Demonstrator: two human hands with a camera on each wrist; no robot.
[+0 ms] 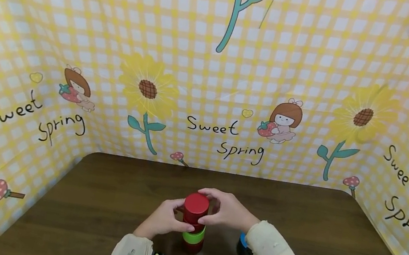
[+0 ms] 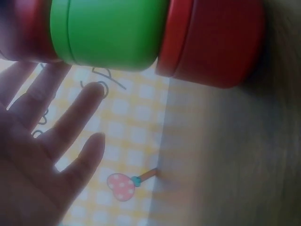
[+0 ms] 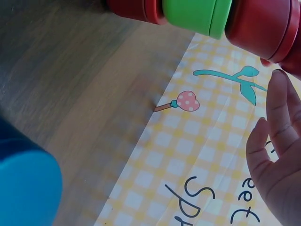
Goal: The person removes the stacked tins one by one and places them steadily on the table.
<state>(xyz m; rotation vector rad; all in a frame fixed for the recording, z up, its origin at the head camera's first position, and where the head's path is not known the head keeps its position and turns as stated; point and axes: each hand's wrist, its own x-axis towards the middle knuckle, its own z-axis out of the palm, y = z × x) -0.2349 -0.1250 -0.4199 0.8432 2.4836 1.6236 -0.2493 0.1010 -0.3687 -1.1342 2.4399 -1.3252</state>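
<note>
Small round lidded tins stand in an upright stack on the brown table. At the bottom is a red tin point(image 2: 221, 42), above it a bright green tin point(image 1: 193, 236), then another red tin point(image 3: 258, 28). On top sits a shiny red tin point(image 1: 197, 205). My right hand point(image 1: 229, 210) holds this top tin between thumb and fingers, from the right. From the left, my left hand point(image 1: 162, 219) grips the red tin just below it, thumb across the front near the green tin's rim. Its fingertips behind the stack are hidden in the head view.
A blue rounded tin point(image 3: 28, 188) stands to the right of the stack, partly behind my right wrist in the head view. Dark wrist cameras sit under both cuffs. A yellow checked cloth point(image 1: 212, 79) walls the table point(image 1: 131, 178) at the back and sides.
</note>
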